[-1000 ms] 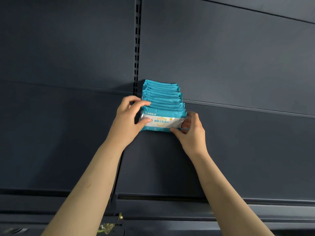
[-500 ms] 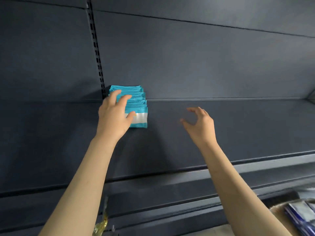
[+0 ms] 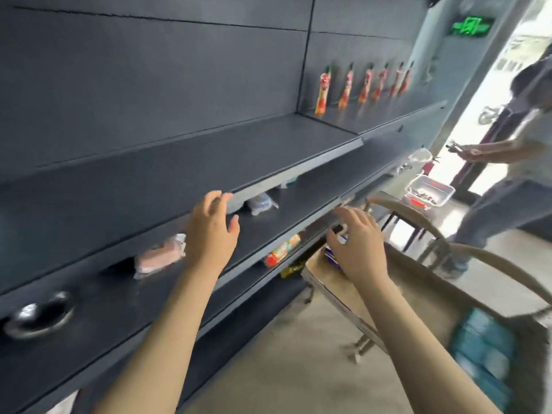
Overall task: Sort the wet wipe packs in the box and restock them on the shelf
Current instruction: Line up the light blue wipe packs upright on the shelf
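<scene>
L hand (image 3: 213, 231) mid-frame, in front of dark shelf (image 3: 179, 162); fingers spread, holding nothing. R hand (image 3: 357, 249) right of centre, fingers loosely open, empty. Teal wet wipe packs (image 3: 481, 357), blurred, in box (image 3: 418, 294), lower right.

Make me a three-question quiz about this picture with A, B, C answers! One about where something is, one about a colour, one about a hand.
1. Where do the red pouches stand? A in the box; B on the upper shelf; C on the floor.
2. What colour is the glowing sign? A red; B yellow; C green.
3. What does the left hand hold? A nothing; B a wipe pack; C a bottle.
Answers: 1 B, they line up along the shelf's back wall. 2 C, it shines green at top right. 3 A, its fingers are spread and bare.
</scene>
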{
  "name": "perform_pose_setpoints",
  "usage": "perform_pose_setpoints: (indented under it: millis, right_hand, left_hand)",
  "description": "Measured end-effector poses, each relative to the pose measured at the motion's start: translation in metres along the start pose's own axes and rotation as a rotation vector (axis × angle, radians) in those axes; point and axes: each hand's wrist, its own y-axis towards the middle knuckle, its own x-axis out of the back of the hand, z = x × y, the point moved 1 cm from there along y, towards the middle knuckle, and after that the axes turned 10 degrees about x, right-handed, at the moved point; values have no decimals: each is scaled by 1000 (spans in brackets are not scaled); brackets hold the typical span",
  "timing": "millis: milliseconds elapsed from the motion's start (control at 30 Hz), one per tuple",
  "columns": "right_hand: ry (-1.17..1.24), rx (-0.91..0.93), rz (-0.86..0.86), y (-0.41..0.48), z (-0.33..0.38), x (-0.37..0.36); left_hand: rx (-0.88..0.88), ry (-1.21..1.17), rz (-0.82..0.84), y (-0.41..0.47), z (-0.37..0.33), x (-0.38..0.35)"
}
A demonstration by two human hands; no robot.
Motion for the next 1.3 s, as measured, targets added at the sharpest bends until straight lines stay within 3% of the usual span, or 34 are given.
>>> perform_pose_setpoints:
  millis: [367, 733, 1067, 1300]
  right_hand:
    - [-148, -586, 5, -161, -242, 65]
    - [-87, -1069, -64, -212, -419, 82]
    - [124, -1422, -347, -258, -586, 28]
    - [176, -1491, -188, -291, -693, -31]
  left_hand:
    - [-318, 2, 546, -97, -181, -231]
    - [-503, 20, 972, -134, -293, -431]
    - [-213, 14, 1313, -210, -343, -585]
    - [-60, 54, 1426, -284, -368, -686]
